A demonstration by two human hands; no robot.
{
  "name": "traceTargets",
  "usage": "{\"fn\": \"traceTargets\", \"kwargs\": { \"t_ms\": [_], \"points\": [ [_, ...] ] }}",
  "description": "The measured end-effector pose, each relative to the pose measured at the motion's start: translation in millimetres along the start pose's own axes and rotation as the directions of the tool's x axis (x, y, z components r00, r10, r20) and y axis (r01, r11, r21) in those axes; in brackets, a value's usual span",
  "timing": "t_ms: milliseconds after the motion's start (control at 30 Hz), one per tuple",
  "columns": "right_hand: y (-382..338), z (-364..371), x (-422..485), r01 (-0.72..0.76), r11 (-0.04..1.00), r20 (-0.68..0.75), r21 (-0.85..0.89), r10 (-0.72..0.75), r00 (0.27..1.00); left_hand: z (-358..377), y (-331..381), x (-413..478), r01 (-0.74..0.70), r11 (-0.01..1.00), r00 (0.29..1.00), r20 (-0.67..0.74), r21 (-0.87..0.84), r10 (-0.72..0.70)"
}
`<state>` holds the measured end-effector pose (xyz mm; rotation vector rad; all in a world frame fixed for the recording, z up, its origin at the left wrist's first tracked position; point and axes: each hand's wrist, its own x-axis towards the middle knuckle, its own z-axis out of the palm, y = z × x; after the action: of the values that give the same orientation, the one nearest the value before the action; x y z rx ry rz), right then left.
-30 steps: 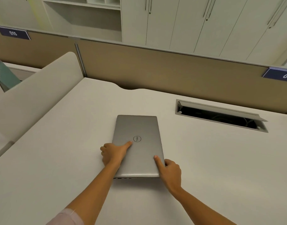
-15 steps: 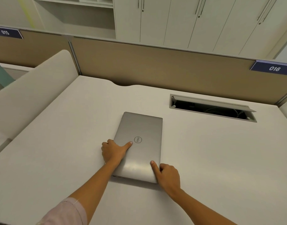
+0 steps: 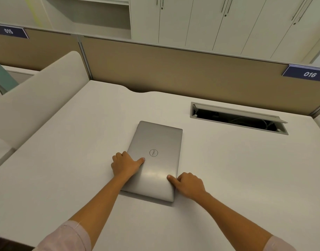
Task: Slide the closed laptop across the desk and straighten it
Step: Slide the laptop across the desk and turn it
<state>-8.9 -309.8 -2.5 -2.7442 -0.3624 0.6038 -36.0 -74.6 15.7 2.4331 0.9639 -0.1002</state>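
Hands flank closed laptop (image 3: 156, 160) lying askew mid-tabletop (image 3: 246, 178), left hand (image 3: 124, 164) and right hand (image 3: 189, 183) curled against its edges, fingers pressing, not clamped; straightening under way, small twist likely next.

The laptop (image 3: 156, 142) lid looks like brushed silver metal with soft sheen; the desk (image 3: 246, 178) is matt, smooth.
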Motion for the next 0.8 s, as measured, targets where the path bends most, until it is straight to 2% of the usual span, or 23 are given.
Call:
{"fn": "traceTargets", "kwargs": {
  "t_ms": [133,300,467,600,700,800],
  "points": [
    [2.1,-27.0,21.6,0.010,1.000,-0.110,-0.020,-0.013,0.994,2.7,-10.7,-18.8,0.012,0.989,0.999,-0.046,-0.147,-0.019],
    [1.3,-61.4,63.5,0.065,0.998,-0.186,0.027,-0.059,0.981,10.4,-21.5,-45.4,0.194,0.911,0.981,0.043,-0.365,-0.191],
    [-1.2,-83.0,101.8,0.169,0.984,-0.124,0.060,-0.160,0.979,11.2,-19.1,-60.4,0.301,0.806,0.951,0.094,-0.510,-0.296],
    [-7.1,-92.1,125.8,0.149,0.981,-0.082,0.124,-0.140,0.987,5.4,-18.1,-63.1,0.384,0.708,0.920,0.181,-0.593,-0.347],
    [-12.9,-97.0,140.0,0.126,0.977,-0.066,0.170,-0.116,0.991,-2.5,-16.6,-61.1,0.470,0.557,0.875,0.280,-0.685,-0.394],
    [-22.1,-99.1,154.9,0.113,0.976,-0.033,0.185,-0.109,0.994,-6.6,-16.0,-57.3,0.563,0.282,0.802,0.431,-0.777,-0.413]
  ]
}}
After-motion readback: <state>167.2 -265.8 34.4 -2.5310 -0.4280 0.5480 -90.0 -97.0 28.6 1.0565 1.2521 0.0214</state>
